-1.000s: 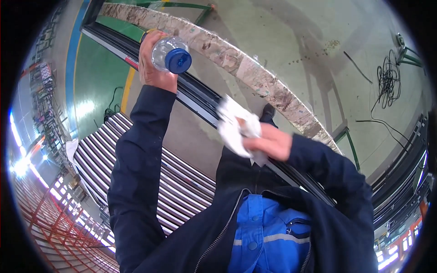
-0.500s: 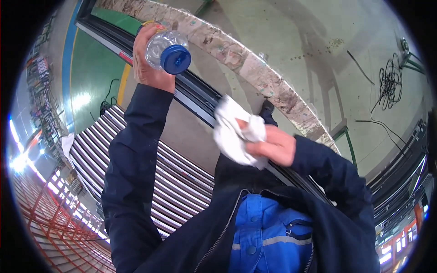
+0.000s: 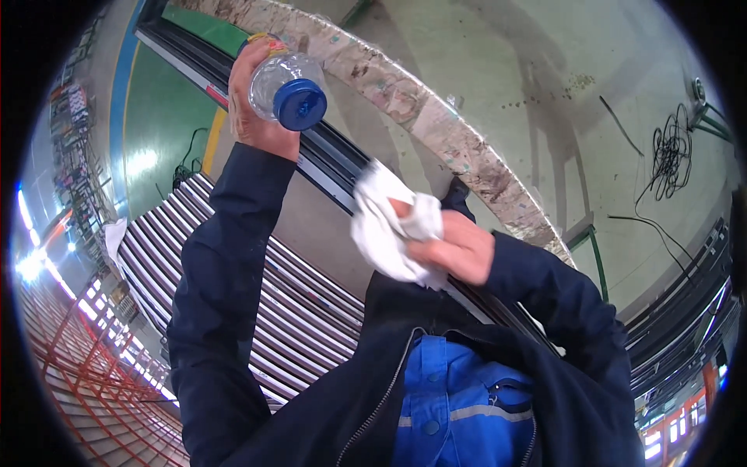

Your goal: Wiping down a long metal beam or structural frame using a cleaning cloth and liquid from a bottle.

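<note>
My left hand (image 3: 253, 105) is wrapped round a clear plastic bottle (image 3: 272, 75) with a blue cap and a strip of coloured label. The cap end points toward me, and the bottle is over the far part of a long dark profile (image 3: 331, 148). In my right hand (image 3: 459, 247) a white cloth (image 3: 389, 226) is bunched up, its edge smeared by motion. The cloth lies over the middle of the profile and hides that stretch; whether it touches the surface I cannot tell. Thumb and fingers of the right hand pinch its folds.
A long beam with a mottled, worn covering (image 3: 412, 97) runs beyond the profile. Nearer me at left lies a row of striped profiles (image 3: 311, 327). Black cable (image 3: 671, 148) is coiled on the floor at right, near stacked dark bars (image 3: 692, 292). Red mesh fencing (image 3: 101, 373) stands at lower left.
My right hand and the white cloth have shifted slightly left along the profile. The left hand with the bottle has stayed nearly in place.
</note>
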The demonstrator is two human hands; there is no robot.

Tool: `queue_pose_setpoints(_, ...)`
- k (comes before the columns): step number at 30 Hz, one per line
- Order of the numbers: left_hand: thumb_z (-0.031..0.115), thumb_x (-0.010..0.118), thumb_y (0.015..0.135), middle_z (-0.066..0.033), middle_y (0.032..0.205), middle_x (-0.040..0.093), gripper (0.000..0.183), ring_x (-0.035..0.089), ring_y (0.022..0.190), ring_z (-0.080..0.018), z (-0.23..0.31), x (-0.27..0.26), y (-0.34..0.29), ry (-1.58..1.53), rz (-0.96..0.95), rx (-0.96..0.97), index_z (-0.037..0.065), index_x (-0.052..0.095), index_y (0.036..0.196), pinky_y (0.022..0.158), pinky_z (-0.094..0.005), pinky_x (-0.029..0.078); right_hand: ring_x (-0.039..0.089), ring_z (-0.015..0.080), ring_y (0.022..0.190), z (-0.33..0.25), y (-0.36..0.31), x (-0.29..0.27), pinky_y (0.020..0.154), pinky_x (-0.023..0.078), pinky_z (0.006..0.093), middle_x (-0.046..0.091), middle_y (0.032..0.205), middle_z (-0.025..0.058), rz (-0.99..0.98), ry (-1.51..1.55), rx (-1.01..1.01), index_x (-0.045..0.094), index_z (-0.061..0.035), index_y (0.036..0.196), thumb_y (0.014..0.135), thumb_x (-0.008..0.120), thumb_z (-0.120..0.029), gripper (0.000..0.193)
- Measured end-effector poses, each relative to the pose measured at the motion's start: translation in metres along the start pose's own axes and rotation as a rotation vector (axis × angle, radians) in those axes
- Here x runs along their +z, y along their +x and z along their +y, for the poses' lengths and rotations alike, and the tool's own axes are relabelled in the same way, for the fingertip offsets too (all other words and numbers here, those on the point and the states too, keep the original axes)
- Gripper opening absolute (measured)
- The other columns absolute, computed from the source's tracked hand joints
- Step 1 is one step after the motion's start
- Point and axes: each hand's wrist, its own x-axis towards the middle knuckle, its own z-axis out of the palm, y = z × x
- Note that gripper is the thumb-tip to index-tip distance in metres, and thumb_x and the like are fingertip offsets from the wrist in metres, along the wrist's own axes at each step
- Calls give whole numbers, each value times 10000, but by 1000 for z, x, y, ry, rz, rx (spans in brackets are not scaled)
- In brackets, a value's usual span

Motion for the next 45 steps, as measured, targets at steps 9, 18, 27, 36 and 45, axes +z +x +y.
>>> queue_pose_setpoints(9, -68, 748, 684, -168, 1232, 545, 643, 552, 1136, -283, -7, -18, -2, 136, -35, 115, 31, 465, 1252, 1002, -381, 445, 576, 186, 1050, 13, -50, 4, 910, 425, 294, 616, 1170, 117, -39, 54, 66, 334, 19, 1455, 907, 487, -133, 589)
queue_pose_setpoints(18, 259, 640, 870, -50, 1379, 432, 461, 443, 1254, -250, -4, -9, 1, -84, -98, -123, 139, 489, 1289, 897, -461, 537, 564, 152, 924, 0, 23, 1, 844, 434, 289, 625, 1031, 99, 30, 151, -15, 356, 0, 1450, 926, 468, -153, 557)
queue_pose_setpoints(27, -50, 677, 747, -153, 1241, 522, 561, 527, 1161, -274, 13, 2, 0, -13, -25, 0, 57, 457, 1251, 1002, -381, 452, 571, 212, 1106, 10, -10, -1, 970, 404, 302, 594, 1234, 147, -6, 101, -39, 359, 18, 1448, 924, 463, -152, 560)
queue_pose_setpoints(36, -42, 693, 728, -150, 1217, 532, 573, 524, 1163, -278, 10, -5, 0, 197, -76, 143, 37, 449, 1240, 1010, -380, 429, 584, 214, 1027, 10, -3, 5, 938, 425, 312, 617, 1126, 139, -4, 119, -11, 359, 7, 1446, 927, 486, -177, 565)
queue_pose_setpoints(45, -42, 704, 718, -138, 1220, 526, 585, 519, 1156, -260, 9, 6, 4, -170, -34, -93, 44, 453, 1238, 1021, -375, 424, 603, 245, 855, 20, 52, -3, 790, 459, 347, 629, 951, 169, 84, -170, -339, 406, 11, 1391, 941, 490, -233, 519)
